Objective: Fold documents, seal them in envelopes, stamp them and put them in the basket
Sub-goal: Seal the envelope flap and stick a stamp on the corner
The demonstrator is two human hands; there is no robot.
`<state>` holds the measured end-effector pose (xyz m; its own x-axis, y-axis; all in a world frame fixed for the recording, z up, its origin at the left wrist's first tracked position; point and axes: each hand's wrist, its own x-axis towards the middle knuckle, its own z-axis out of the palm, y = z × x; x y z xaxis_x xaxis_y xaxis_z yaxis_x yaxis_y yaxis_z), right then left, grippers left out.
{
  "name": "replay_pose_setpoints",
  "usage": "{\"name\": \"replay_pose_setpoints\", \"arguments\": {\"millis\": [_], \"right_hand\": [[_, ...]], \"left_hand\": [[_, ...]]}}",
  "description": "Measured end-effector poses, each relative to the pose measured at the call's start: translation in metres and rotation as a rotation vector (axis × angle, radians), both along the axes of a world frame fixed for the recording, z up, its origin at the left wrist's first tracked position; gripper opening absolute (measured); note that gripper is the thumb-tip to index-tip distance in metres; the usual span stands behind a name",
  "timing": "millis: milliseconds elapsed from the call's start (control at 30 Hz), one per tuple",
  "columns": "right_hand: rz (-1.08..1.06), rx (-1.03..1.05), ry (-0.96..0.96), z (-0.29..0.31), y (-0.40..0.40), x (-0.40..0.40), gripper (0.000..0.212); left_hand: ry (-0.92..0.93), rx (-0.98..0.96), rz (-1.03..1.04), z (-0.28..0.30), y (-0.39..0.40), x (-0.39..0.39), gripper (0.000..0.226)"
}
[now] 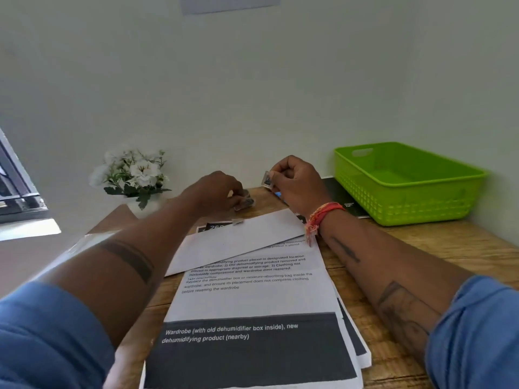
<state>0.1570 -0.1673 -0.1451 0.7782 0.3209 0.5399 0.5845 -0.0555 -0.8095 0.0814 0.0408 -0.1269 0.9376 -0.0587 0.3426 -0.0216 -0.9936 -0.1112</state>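
Nearest me, between the two forearms, I've got the stack of documents [252,318]. Its long axis runs from the bottom edge up toward the hands, leaning a bit right at the far end. Print faces up and reads upright from my side. Bottom of the stack is cut off by the frame, so I can't count sheets.

Lying on the stack's far part, just short of both hands, is the white envelope [238,242]. Long axis goes across, right end tipped farther away, left end nearer. Its left corner sits behind the left forearm, hidden.

Left hand [217,192] is down at the desk [421,240] past the envelope, fingers curled onto small dark stamps [247,202]. They're blurred, and I can't tell how many or whether it's a real pinch.

Right hand [295,183] is raised, slightly right of the left, thumb and forefinger pinching one stamp [267,179] upright. Design too small to read. Red thread band on that wrist.

Beyond and right of the right hand: green basket [407,186], long axis running right and away, on a dark pad that's mostly covered. Far left of the left hand: white flowers [132,172] by the wall.
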Motion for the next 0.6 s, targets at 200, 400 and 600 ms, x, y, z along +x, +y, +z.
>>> {"name": "replay_pose_setpoints", "arguments": {"millis": [200,400,600], "right_hand": [[0.092,-0.051,0.024,-0.001,0.002,0.002,0.003],[0.131,-0.082,0.029,-0.001,-0.002,0.000,0.004],[0.130,-0.085,0.045,-0.002,-0.005,0.000,0.006]], "left_hand": [[0.019,0.012,-0.036,0.005,-0.001,0.005,0.022],[0.039,0.034,-0.026,0.006,0.005,0.003,0.022],[0.027,-0.020,-0.025,0.005,0.012,0.003,0.019]]}}
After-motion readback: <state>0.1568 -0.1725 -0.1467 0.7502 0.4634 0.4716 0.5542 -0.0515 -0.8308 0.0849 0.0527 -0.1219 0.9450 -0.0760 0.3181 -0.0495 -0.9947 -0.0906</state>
